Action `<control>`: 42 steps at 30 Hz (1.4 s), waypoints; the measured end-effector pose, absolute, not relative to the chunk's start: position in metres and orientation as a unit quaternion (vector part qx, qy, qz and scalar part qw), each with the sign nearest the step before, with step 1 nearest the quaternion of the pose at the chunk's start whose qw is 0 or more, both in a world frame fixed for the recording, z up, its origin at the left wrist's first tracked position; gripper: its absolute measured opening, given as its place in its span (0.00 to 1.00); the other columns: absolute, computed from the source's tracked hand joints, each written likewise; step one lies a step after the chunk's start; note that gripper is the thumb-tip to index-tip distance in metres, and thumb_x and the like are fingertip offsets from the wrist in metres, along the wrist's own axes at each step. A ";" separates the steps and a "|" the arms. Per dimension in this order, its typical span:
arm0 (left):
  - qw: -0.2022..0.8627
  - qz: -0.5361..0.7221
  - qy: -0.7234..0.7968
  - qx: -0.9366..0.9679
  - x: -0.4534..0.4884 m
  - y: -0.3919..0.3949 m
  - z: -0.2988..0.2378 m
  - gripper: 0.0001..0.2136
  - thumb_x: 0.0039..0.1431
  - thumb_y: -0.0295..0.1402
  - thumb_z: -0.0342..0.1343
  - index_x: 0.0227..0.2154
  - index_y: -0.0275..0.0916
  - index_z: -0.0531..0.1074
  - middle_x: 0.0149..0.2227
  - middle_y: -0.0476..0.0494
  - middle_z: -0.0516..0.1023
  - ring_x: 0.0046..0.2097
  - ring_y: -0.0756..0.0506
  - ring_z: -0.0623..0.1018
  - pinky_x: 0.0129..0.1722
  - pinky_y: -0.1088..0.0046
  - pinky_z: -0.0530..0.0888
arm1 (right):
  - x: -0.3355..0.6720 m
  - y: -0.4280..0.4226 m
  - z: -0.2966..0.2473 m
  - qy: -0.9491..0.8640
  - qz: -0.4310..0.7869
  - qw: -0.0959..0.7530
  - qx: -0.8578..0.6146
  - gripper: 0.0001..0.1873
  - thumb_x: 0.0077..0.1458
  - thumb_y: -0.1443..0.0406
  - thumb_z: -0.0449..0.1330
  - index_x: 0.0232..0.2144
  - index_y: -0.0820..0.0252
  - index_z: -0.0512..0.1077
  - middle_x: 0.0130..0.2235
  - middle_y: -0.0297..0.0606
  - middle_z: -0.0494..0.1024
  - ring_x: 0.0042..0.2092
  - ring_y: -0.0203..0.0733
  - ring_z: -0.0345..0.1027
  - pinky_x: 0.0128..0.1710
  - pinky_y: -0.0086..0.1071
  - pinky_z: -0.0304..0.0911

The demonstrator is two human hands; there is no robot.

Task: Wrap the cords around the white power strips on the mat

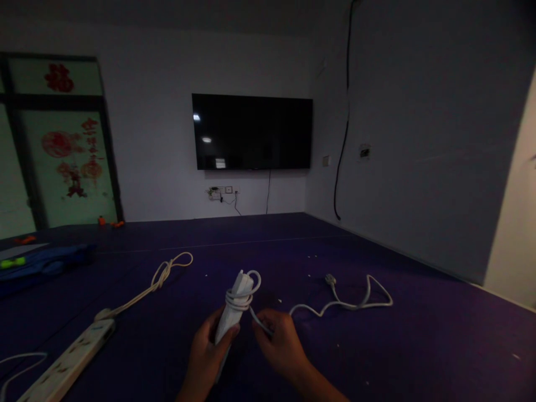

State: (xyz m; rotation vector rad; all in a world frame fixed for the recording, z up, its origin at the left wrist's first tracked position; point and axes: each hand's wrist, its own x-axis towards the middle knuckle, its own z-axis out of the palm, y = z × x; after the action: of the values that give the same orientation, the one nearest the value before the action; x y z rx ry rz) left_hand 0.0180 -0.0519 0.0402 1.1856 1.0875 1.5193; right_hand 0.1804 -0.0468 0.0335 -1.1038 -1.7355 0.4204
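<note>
White power strip stands nearly upright in our left hand, held just above the purple floor at the lower middle of the view. Our left fingers are closed around its lower half, with the thumb across the front. Several turns of its white cord are wrapped around the upper part, and one loop pokes out past the top end. Our right hand sits just beside the strip, its fingers pinched shut on the cord where it leaves the wraps. From that hand the loose cord runs off to the right across the floor, bends into a wide loop and doubles back to its plug, which lies on the floor.

To the left, a second power strip lies flat on the floor, well apart from our hands. Its second cord trails away to a twisted loop. A blue object lies at the far left edge, too dim for us to identify. On the far wall hangs a dark television with a wall socket below it. A glass door with red paper decorations stands at the left.
</note>
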 end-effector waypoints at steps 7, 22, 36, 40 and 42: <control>0.290 0.542 0.509 0.602 0.014 -0.051 0.027 0.26 0.44 0.43 0.62 0.47 0.37 0.70 0.47 0.38 0.77 0.49 0.36 0.74 0.51 0.59 0.68 | 0.178 -0.050 0.031 -0.729 0.131 0.472 -0.479 0.10 0.49 0.65 0.57 0.19 0.63 0.69 0.19 0.31 0.67 0.22 0.32 0.57 0.22 0.25 0.48; -0.150 0.478 0.478 0.722 0.009 -0.042 0.002 0.23 0.56 0.46 0.51 0.50 0.36 0.66 0.43 0.35 0.78 0.43 0.39 0.78 0.41 0.63 0.75 | 0.166 -0.054 0.024 -0.671 0.263 0.520 -0.458 0.14 0.50 0.58 0.60 0.25 0.64 0.75 0.23 0.35 0.74 0.26 0.36 0.63 0.23 0.25 0.54; -0.209 0.451 0.427 0.755 0.007 -0.038 0.002 0.25 0.54 0.42 0.54 0.54 0.38 0.62 0.44 0.36 0.76 0.44 0.39 0.75 0.42 0.61 0.73 | 0.162 -0.049 0.016 -0.593 0.317 0.594 -0.441 0.22 0.50 0.50 0.58 0.30 0.65 0.76 0.28 0.42 0.78 0.30 0.44 0.70 0.29 0.30 0.62; -0.064 0.507 0.412 0.755 0.009 -0.043 0.003 0.23 0.53 0.40 0.56 0.52 0.39 0.64 0.47 0.36 0.74 0.47 0.39 0.75 0.46 0.62 0.72 | 0.170 -0.043 0.019 -0.591 0.320 0.604 -0.428 0.23 0.51 0.49 0.56 0.28 0.65 0.75 0.29 0.43 0.78 0.32 0.44 0.69 0.31 0.30 0.62; 0.054 0.533 0.411 0.738 0.011 -0.045 0.004 0.22 0.53 0.39 0.57 0.50 0.40 0.65 0.47 0.37 0.75 0.47 0.39 0.75 0.46 0.63 0.72 | 0.173 -0.039 0.017 -0.588 0.325 0.602 -0.432 0.25 0.51 0.48 0.55 0.26 0.66 0.74 0.28 0.42 0.77 0.31 0.43 0.68 0.29 0.30 0.61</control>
State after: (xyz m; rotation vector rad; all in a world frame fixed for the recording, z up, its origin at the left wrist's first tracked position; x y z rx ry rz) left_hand 0.0106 -0.0452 0.0041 2.2402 1.2485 1.6191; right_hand 0.1733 -0.0392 0.0173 -1.0004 -1.3613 0.7533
